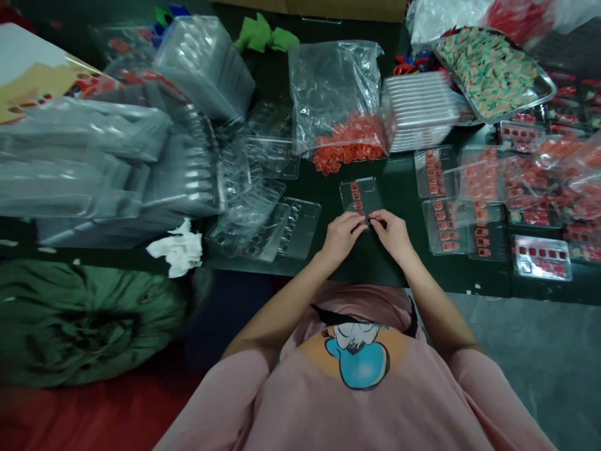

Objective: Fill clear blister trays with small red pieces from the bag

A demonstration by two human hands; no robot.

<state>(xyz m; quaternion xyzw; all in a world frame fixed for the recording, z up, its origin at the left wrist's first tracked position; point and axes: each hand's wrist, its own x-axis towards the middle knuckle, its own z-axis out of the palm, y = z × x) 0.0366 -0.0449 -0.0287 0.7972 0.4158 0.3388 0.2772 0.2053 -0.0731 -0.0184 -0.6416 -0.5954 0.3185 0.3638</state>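
A clear plastic blister tray (pixel 370 195) lies flat in front of me, with a row of small red plastic pieces (pixel 355 194) set along its left side. My left hand (pixel 344 237) is at the tray's near edge, thumb and fingers pinched together. Close beside it, my right hand (pixel 390 235) is also closed in a pinch, its fingertips almost meeting the left ones. Whatever sits between the fingertips is too small and covered to make out. Beyond the tray, a clear bag (pixel 335 94) lies with a heap of loose red pieces (pixel 350 143) at its mouth.
Loose clear trays (pixel 300 228) and tall stacks of them (pixel 183 156) stand to the left, near a crumpled white tissue (pixel 178 249). On the right lie filled trays (pixel 444 225). A metal tray (pixel 547 94) of green-and-beige pieces is at the back right.
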